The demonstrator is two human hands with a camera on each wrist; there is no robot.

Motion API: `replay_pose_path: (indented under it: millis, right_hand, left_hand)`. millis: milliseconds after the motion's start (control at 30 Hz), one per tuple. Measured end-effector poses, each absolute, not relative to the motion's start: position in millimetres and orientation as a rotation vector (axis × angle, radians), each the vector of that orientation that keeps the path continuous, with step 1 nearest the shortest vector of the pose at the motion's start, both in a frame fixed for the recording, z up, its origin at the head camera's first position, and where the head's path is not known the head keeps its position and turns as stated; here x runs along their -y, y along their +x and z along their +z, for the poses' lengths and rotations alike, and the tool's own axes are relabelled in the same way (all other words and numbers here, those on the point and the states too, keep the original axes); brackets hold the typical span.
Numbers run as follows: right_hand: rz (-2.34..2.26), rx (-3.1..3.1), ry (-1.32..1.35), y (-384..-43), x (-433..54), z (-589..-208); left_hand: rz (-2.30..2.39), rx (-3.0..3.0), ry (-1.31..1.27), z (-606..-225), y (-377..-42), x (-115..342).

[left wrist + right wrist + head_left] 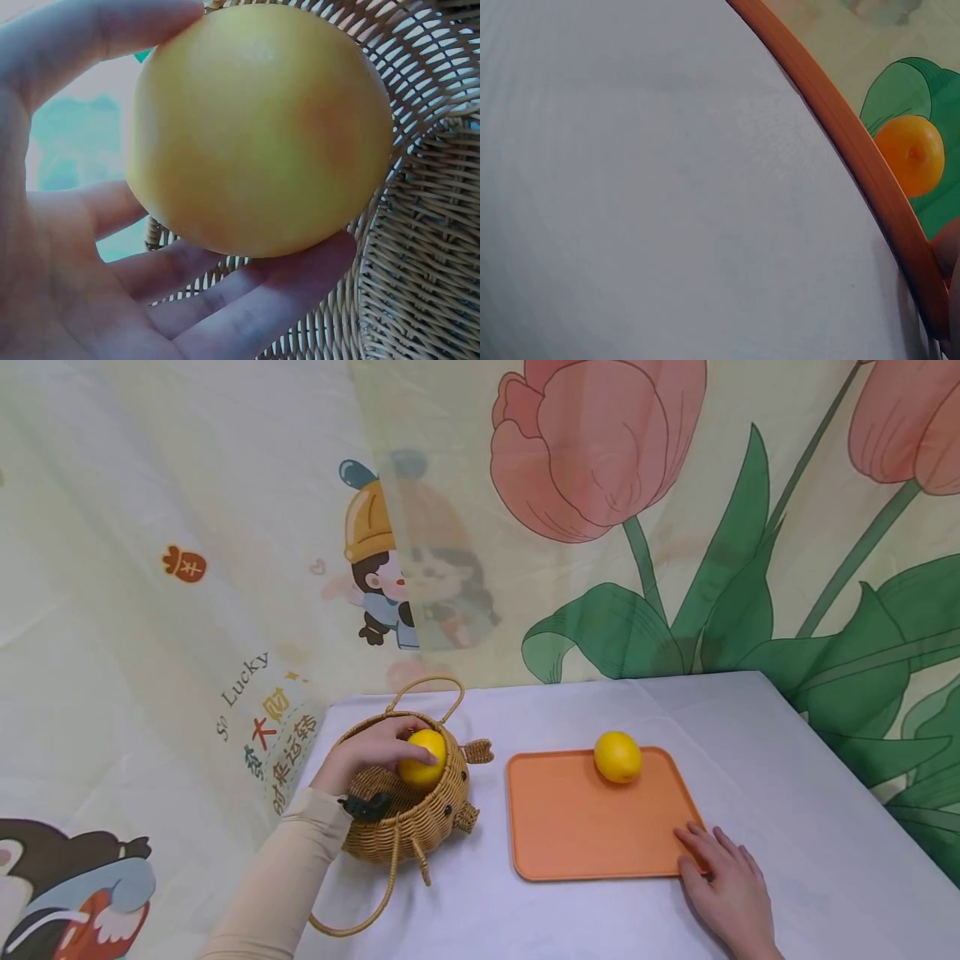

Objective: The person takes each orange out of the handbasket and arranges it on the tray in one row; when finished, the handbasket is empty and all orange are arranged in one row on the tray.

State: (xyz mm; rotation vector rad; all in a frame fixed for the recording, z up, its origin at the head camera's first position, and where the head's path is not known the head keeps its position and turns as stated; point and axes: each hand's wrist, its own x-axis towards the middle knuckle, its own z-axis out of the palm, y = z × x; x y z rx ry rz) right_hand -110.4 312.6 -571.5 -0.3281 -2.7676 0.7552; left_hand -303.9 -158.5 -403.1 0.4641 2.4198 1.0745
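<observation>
My left hand (375,746) is inside the rim of a round wicker basket (431,822), holding a yellow lemon (425,760). Thumb and fingers curve round this lemon (262,135) in the left wrist view, with the woven wall behind it. An orange tray (600,827) lies flat to the right of the basket. Another lemon (617,757) sits on the tray near its back right corner. At the tray's front right corner, my right hand (727,881) rests with relaxed fingers touching the rim. Only a bit of that hand shows in the right wrist view.
The basket's near handle (375,918) flops onto the white tablecloth (480,918); its far handle (427,679) stands up. Small woven ears stick out on the basket's right side. A printed curtain (450,527) hangs behind the table.
</observation>
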Motion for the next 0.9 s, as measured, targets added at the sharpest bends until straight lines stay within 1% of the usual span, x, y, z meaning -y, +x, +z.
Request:
replay_pose_path:
  millis: [400, 700, 900]
  right_hand:
    - [0.775, 2.777, -0.339, -110.5, -313.4, -571.5]
    - [0.773, 2.770, -0.326, -109.8, -314.0, -572.3]
    - [0.773, 2.772, -0.330, -110.7, -313.3, -571.5]
  left_hand:
    - [1.102, -2.510, 0.528, -393.5, -291.6, 160.2]
    - [1.100, -2.623, 0.502, -390.3, -284.5, 163.6]
    - [1.136, -2.637, 0.558, -387.9, -282.7, 162.7]
